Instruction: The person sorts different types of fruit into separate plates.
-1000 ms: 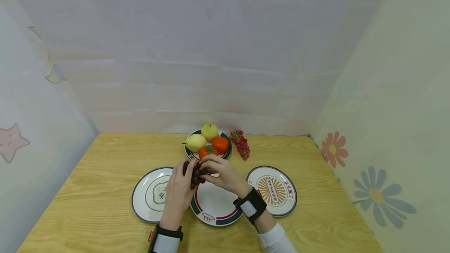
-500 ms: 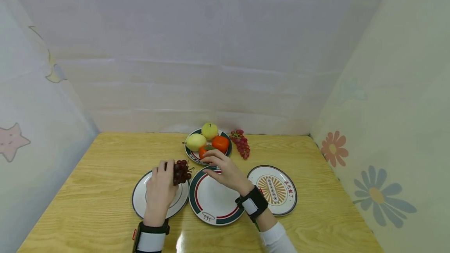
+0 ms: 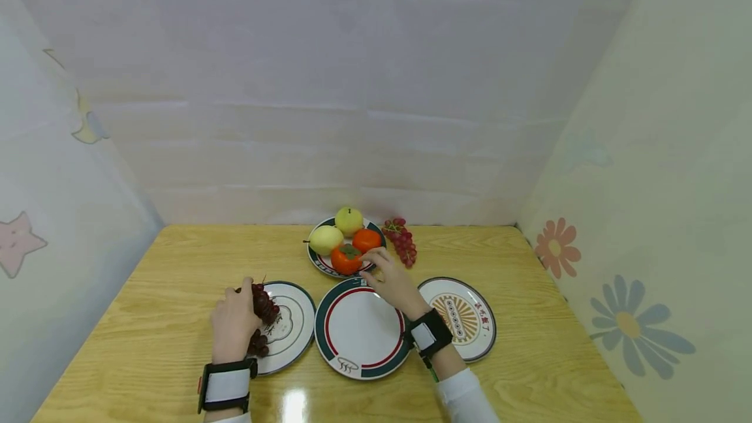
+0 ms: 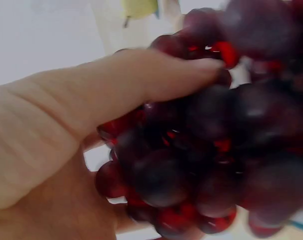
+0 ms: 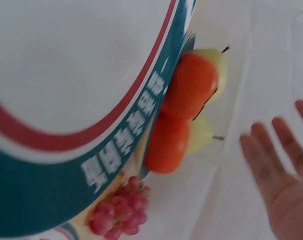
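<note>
My left hand [image 3: 232,324] grips a bunch of dark red grapes [image 3: 266,309] over the left side of the white plate [image 3: 299,338] on the left. In the left wrist view the thumb lies across the grapes [image 4: 206,160], with the other fingers mostly hidden beneath them. My right hand [image 3: 395,284] is held over the upper right rim of the middle plate [image 3: 364,335], which has a green and red border. Its fingers are apart and nothing lies between them. In the right wrist view those fingers [image 5: 284,145] stretch out beside two orange persimmons [image 5: 191,85].
Behind the middle plate stands a fruit plate [image 3: 326,268] with two persimmons [image 3: 346,260] and two yellow-green pears [image 3: 326,240]. Pinkish-red grapes [image 3: 402,241] lie on the wooden table to its right. Another white plate [image 3: 480,328] sits at the right. A pale cloth wall rises behind.
First both hands touched the dark grapes above the middle plate. The right hand came off them and shifted slightly right, while the left carried them left and down to the left plate.
</note>
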`<state>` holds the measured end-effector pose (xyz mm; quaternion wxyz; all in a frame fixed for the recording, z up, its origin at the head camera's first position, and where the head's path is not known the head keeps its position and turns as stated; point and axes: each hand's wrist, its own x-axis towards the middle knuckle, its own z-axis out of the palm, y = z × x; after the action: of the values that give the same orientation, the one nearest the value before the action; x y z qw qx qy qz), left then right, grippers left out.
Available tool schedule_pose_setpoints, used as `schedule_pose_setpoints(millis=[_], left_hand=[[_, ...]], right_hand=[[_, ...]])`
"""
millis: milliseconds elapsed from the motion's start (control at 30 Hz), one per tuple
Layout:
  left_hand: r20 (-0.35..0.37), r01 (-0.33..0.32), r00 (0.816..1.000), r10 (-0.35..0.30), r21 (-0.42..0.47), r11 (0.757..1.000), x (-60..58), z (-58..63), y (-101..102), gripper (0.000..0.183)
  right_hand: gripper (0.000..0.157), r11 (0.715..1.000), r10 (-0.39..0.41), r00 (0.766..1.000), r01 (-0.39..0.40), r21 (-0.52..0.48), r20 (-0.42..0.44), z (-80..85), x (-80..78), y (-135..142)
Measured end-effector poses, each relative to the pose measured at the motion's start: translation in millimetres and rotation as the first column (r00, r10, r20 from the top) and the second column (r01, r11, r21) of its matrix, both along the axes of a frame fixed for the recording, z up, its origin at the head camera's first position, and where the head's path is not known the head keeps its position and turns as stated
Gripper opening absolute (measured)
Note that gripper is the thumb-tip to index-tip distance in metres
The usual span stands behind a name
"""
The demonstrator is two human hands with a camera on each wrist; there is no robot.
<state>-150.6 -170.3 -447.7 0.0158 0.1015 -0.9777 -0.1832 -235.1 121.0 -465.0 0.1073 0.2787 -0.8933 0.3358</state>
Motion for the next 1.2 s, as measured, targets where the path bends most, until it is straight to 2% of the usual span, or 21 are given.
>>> schedule_pose_setpoints(millis=[67,133,233,333,433,533,633,733,900,1033,1133,1200], left_hand=[[0.011,-0.005,1.000,0.005,0.005,1.000,-0.3,-5.0,-2.2,0.077],[0.022,-0.006,1.000,0.006,0.011,1.000,-0.9,-8.9,-4.1,0.080],[0.029,0.002,1.000,-0.003,0.021,1.000,-0.8,-12.2,-6.8,0.086],[0.019,0.013,1.000,-0.014,0.041,0.999,1.6,-13.8,-8.4,0.088],[-0.024,0.030,0.999,-0.029,0.032,0.999,4.5,-12.1,-6.9,0.085],[-0.106,0.051,0.993,-0.050,0.003,0.999,5.3,-8.5,-1.7,0.080],[-0.214,0.080,0.973,-0.083,-0.025,0.996,4.9,-5.3,7.0,0.076],[-0.310,0.115,0.943,-0.124,-0.048,0.992,3.9,-3.8,17.6,0.072],[-0.385,0.170,0.904,-0.188,-0.081,0.982,1.5,-4.4,33.2,0.066],[-0.401,0.213,0.885,-0.238,-0.106,0.971,-0.7,-7.4,40.2,0.063],[-0.399,0.247,0.875,-0.275,-0.122,0.961,-1.5,-9.8,43.6,0.062],[-0.401,0.262,0.868,-0.292,-0.127,0.956,-1.6,-10.9,45.3,0.064]], right_hand=[[0.032,0.991,-0.136,0.990,0.135,0.014,0.039,-3.0,-13.8,7.7],[0.040,0.964,-0.267,0.961,0.264,0.039,0.075,-5.5,-30.4,17.2],[0.054,0.917,-0.397,0.910,0.389,0.089,0.122,-11.0,-57.8,31.7],[0.066,0.882,-0.469,0.865,0.448,0.146,0.177,-19.9,-80.3,42.2],[0.075,0.853,-0.516,0.823,0.468,0.230,0.239,-32.7,-94.7,48.0],[0.076,0.835,-0.538,0.806,0.469,0.289,0.246,-45.2,-101.3,49.7],[0.072,0.824,-0.548,0.805,0.473,0.313,0.228,-52.0,-103.7,50.1],[0.067,0.820,-0.557,0.803,0.493,0.291,0.213,-54.8,-105.3,51.4],[0.050,0.824,-0.566,0.801,0.538,0.179,0.193,-52.7,-107.3,57.2],[0.042,0.826,-0.562,0.812,0.559,0.066,0.156,-37.8,-103.5,58.7],[0.041,0.848,-0.526,0.843,0.529,0.002,0.110,-18.8,-96.9,56.5],[0.043,0.870,-0.492,0.867,0.493,0.001,0.076,-4.2,-90.1,52.7]])
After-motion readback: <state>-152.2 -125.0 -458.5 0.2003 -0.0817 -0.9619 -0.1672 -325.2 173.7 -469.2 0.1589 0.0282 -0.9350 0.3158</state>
